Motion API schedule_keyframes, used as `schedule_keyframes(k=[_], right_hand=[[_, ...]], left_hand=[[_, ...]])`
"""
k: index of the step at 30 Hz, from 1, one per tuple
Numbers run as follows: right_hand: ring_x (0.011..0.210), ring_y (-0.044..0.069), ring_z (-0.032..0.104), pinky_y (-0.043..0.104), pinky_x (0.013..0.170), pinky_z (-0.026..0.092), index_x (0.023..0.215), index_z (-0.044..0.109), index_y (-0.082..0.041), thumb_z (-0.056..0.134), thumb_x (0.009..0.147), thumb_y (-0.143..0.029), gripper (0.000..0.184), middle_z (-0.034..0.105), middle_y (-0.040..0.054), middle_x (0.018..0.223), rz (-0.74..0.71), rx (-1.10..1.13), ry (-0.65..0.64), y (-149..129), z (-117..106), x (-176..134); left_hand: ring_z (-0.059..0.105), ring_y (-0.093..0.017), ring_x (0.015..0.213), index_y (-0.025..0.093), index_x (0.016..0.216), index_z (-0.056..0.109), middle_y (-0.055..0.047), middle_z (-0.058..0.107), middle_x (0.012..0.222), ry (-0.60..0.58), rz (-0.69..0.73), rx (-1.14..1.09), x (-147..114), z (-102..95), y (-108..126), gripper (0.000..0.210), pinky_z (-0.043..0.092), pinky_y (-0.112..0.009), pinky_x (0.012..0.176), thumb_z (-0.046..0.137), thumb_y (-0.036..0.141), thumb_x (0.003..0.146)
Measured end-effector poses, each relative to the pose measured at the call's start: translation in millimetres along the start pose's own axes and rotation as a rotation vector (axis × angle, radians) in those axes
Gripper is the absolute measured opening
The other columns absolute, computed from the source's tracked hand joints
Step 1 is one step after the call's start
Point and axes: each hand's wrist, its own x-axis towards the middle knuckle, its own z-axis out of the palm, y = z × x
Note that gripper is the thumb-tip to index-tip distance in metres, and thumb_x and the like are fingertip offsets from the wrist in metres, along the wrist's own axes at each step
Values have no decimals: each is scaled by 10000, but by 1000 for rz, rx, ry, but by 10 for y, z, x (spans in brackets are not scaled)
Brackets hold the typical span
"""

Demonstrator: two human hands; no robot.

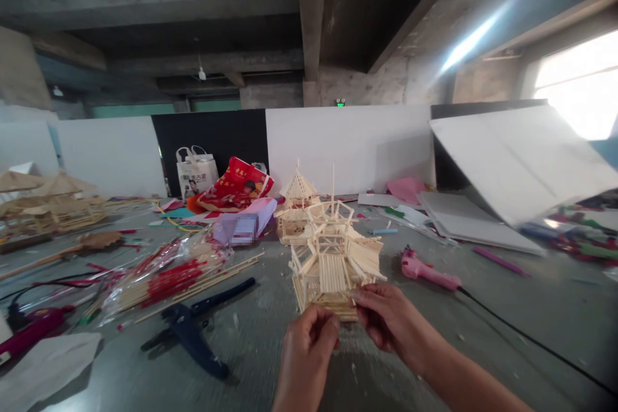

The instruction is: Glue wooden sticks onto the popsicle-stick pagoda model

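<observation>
A pavilion model (333, 273) built of thin pale wooden sticks stands upright on the table in front of me, with slatted roof panels and an open frame on top. My left hand (311, 347) is at its lower front, fingers curled and thumb against the index finger; whatever they hold is hidden. At the model's front right corner, my right hand (389, 315) pinches thumb and index finger together by the lower edge. Something small and pale shows at those fingertips, too small to name. Directly behind stands a second stick model (298, 190) with a pointed roof.
Dark blue cutting pliers (193, 335) lie left of my hands. A pink glue gun (429, 270) with a black cord is to the right. Bundled sticks in plastic (164, 283), a red bag (234, 187) and white boards (483, 222) sit farther out.
</observation>
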Motion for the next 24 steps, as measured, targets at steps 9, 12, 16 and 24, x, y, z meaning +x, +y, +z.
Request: schedule_keyframes(k=[9,12,16,24], right_hand=[[268,38,389,123,239,247,565,517,-138,506,755,-319,262,448,-61,379,-21,34,-15,5,41,0],[269,37,392,122,237,251,570,516,-138,509,753,-313,253,469,-56,400,-27,44,-14,14,36,5],[272,41,399,123,235,248,585,525,-139,517,748,-304,232,476,-56,410,-29,57,-17,26,24,19],[270,50,389,137,239,281,521,527,-128,539,742,-314,289,441,-47,371,-35,85,-30,21,39,33]], left_hand=[[469,-112,559,151,655,561,18,508,575,-21,-6,12,5,-29,15,230,354,-207,534,531,364,737],[466,-111,584,150,679,551,21,499,599,-50,-4,12,-5,-51,23,209,373,-214,565,513,339,759],[453,-104,586,143,693,544,24,492,607,-64,-9,4,-10,-54,34,198,379,-215,565,509,323,767],[454,-100,570,144,672,543,26,496,589,-75,-7,-33,16,-21,-9,202,376,-214,552,519,323,763]])
